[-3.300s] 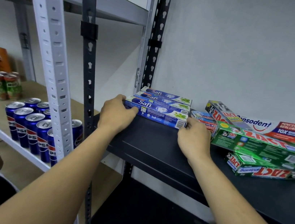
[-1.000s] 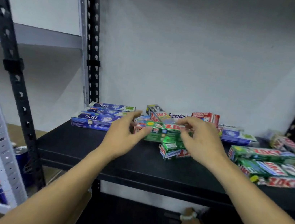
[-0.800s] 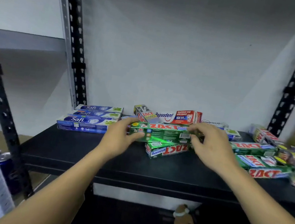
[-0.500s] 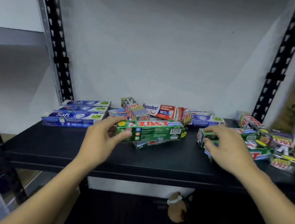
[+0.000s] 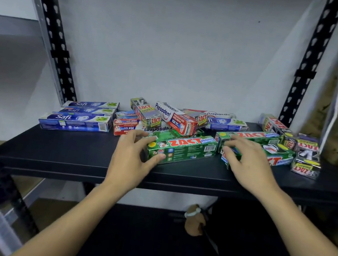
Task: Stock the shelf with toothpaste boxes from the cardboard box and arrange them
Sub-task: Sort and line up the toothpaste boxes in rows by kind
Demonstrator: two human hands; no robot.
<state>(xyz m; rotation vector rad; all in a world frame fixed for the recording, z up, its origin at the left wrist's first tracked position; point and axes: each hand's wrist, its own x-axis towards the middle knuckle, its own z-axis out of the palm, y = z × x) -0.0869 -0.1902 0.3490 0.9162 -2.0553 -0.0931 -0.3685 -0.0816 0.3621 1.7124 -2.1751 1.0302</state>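
Grips left end of green ZACT box (image 5: 184,149) with left hand (image 5: 132,157) fingers, thumb in front; curls right hand (image 5: 249,167) fingers over end of green ZACT stack (image 5: 260,137) just beside. Lies flat near front of black shelf (image 5: 73,153); Safi boxes (image 5: 78,118) stacked at left, Pepsodent jumble (image 5: 174,117) behind

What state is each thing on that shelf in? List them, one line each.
left hand: grips the left end of the front Zact box
front Zact box: lying lengthwise near the black shelf edge
right hand: on the right Zact stack, grip unclear
Safi boxes: stacked neatly, far left
Pepsodent box: tilted atop the jumbled middle pile
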